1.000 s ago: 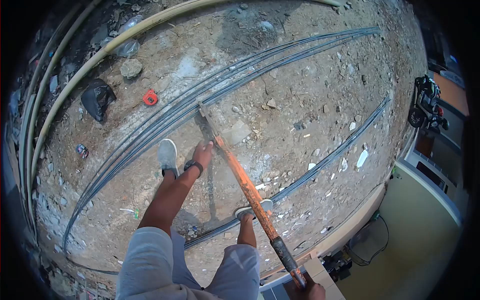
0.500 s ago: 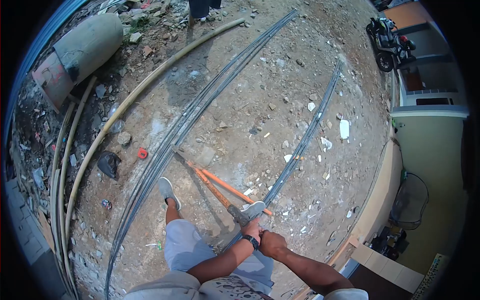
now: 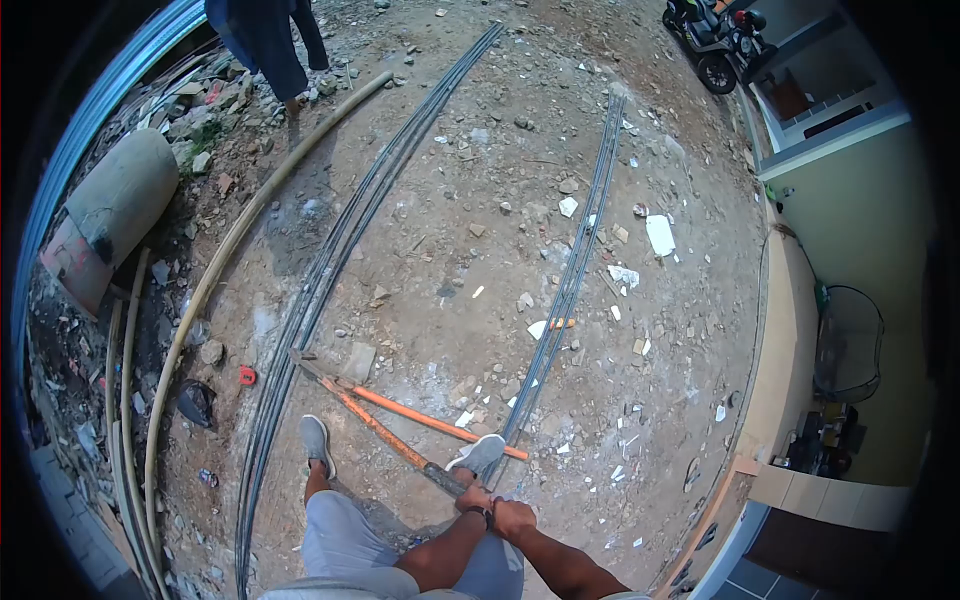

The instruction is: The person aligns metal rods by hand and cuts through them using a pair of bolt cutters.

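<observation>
Both my hands are closed round one handle of a long orange bolt cutter (image 3: 380, 430), near its dark grip end. My left hand (image 3: 473, 499), with a dark wristwatch, is just ahead of my right hand (image 3: 513, 517). The cutter's jaws (image 3: 303, 358) lie at a bundle of long thin metal bars (image 3: 320, 275) on the ground. Its other orange handle (image 3: 430, 415) rests on the ground, its end beside my shoe (image 3: 482, 453). Whether the jaws grip a bar cannot be made out.
A second bar bundle (image 3: 578, 265) lies to the right. A red tape measure (image 3: 247, 375), black bag (image 3: 196, 402), bamboo pole (image 3: 215, 270) and concrete pipe (image 3: 125, 200) are left. A person (image 3: 272, 50) stands at the top left. A motorcycle (image 3: 715, 45) stands upper right.
My left hand has gone from near the jaws to the handle beside my right hand. The cutter's handles have spread apart. The view has tilted up, bringing a standing person into view.
</observation>
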`<act>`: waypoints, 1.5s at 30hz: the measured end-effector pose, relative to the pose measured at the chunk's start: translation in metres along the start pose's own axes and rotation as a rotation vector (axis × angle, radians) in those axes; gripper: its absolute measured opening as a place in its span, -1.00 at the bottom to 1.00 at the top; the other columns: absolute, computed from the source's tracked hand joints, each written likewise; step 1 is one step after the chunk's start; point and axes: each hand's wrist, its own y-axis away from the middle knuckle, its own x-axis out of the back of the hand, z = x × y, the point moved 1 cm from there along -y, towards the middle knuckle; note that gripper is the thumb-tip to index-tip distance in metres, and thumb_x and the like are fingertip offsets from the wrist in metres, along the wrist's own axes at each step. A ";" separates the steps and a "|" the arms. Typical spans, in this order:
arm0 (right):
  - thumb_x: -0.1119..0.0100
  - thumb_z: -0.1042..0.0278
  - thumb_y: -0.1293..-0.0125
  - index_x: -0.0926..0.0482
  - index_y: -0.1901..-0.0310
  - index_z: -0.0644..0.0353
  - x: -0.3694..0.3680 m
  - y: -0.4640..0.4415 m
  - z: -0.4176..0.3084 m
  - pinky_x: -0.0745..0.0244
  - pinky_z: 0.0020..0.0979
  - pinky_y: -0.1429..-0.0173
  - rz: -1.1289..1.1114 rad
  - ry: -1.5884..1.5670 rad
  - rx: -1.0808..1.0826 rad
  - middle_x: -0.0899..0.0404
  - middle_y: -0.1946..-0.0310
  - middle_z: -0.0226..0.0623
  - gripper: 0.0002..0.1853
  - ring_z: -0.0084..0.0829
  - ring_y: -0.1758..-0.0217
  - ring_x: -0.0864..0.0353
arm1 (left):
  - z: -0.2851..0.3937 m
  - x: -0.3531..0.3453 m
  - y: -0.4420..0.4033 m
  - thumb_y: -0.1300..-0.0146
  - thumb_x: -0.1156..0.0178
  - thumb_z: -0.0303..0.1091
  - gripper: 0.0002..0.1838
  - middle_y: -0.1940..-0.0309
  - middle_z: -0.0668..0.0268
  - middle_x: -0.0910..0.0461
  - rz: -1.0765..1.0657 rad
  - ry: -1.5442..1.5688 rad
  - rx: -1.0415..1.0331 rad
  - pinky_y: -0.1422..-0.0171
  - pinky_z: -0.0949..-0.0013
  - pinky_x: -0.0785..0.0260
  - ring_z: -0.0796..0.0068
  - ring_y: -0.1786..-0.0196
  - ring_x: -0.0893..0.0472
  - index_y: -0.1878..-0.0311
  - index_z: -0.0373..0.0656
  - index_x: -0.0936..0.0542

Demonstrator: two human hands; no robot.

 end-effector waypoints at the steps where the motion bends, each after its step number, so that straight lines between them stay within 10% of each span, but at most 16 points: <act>1: 0.09 0.11 -0.43 -0.56 -0.09 0.21 0.001 0.002 -0.004 -0.56 -0.09 -0.15 0.026 -0.032 0.012 -0.67 -0.02 -0.01 -0.59 -0.06 -0.10 -0.68 | 0.001 0.004 -0.003 -0.14 -0.22 -0.47 -0.94 0.46 0.23 -0.51 -0.008 -0.027 0.023 0.55 0.23 -0.34 0.28 0.49 -0.56 0.35 -0.20 -0.53; 9: -0.07 0.04 -0.33 -0.67 0.12 0.14 -0.011 -0.006 0.012 -0.62 -0.11 -0.04 0.218 -0.159 0.077 -0.73 0.16 -0.08 -0.64 -0.09 0.08 -0.75 | 0.017 0.009 -0.046 -0.27 -0.19 -0.26 -0.71 0.67 0.25 -0.46 -0.178 -0.279 -0.047 0.66 0.26 -0.29 0.36 0.68 -0.51 0.54 -0.18 -0.49; 16: 0.00 0.09 -0.40 -0.66 0.13 0.14 -0.072 -0.037 0.028 -0.60 -0.06 0.00 0.125 -0.324 0.166 -0.70 0.16 0.02 -0.66 -0.05 0.08 -0.73 | 0.011 0.019 0.007 -0.17 -0.16 -0.33 -0.74 0.73 0.37 -0.25 0.121 -0.084 -0.046 0.68 0.31 -0.08 0.46 0.77 -0.20 0.60 -0.14 -0.39; 26: -0.05 0.11 -0.35 -0.65 0.09 0.14 -0.068 -0.179 0.134 -0.60 0.00 0.05 0.027 -0.224 0.177 -0.72 0.25 -0.01 -0.68 0.03 0.16 -0.73 | -0.064 -0.089 -0.065 -0.20 -0.17 -0.31 -0.75 0.68 0.27 -0.41 0.304 -0.020 -0.088 0.64 0.28 -0.25 0.37 0.72 -0.39 0.55 -0.21 -0.51; 31: -0.12 0.08 -0.29 -0.60 0.05 0.12 -0.125 -0.250 0.168 -0.60 0.01 0.12 0.062 -0.188 0.217 -0.72 0.31 -0.05 -0.66 0.00 0.22 -0.74 | -0.117 -0.078 -0.139 -0.22 -0.16 -0.43 -0.91 0.59 0.25 -0.46 0.195 -0.168 -0.066 0.69 0.30 -0.24 0.36 0.71 -0.43 0.26 -0.20 -0.47; 35: -0.19 0.04 -0.23 -0.60 0.15 0.12 -0.149 -0.338 0.195 -0.61 -0.02 0.16 0.167 -0.145 0.207 -0.71 0.35 -0.05 -0.67 -0.04 0.27 -0.74 | -0.070 -0.158 -0.132 -0.23 -0.21 -0.58 -0.60 0.48 0.21 -0.53 0.059 -0.095 -0.202 0.67 0.37 -0.36 0.40 0.62 -0.55 -0.09 -0.15 -0.33; 39: -0.25 0.06 -0.18 -0.60 0.20 0.13 -0.174 -0.327 0.191 -0.61 -0.05 0.22 0.172 -0.215 0.214 -0.70 0.37 -0.03 -0.69 0.00 0.32 -0.73 | -0.102 -0.092 -0.172 -0.30 -0.27 -0.42 -0.80 0.54 0.32 -0.49 -0.234 -0.199 -0.170 0.58 0.38 -0.38 0.41 0.59 -0.53 0.13 -0.12 -0.43; 42: -0.32 0.18 -0.15 -0.59 0.21 0.12 -0.168 -0.268 0.176 -0.60 -0.05 0.21 0.302 -0.316 0.331 -0.69 0.33 -0.04 -0.75 0.00 0.29 -0.72 | -0.122 -0.062 -0.196 -0.33 -0.29 -0.29 -0.76 0.62 0.36 -0.37 -0.206 0.042 0.221 0.45 0.26 -0.44 0.37 0.60 -0.44 0.36 -0.09 -0.42; 45: -0.39 0.24 -0.11 -0.60 0.04 0.11 -0.133 -0.177 0.164 -0.60 -0.14 0.18 0.352 -0.467 0.428 -0.68 0.26 -0.08 -0.64 -0.04 0.26 -0.72 | -0.068 -0.043 -0.102 -0.33 -0.30 -0.24 -0.73 0.63 0.38 -0.32 -0.183 -0.023 0.191 0.32 0.19 -0.45 0.38 0.54 -0.43 0.38 -0.07 -0.43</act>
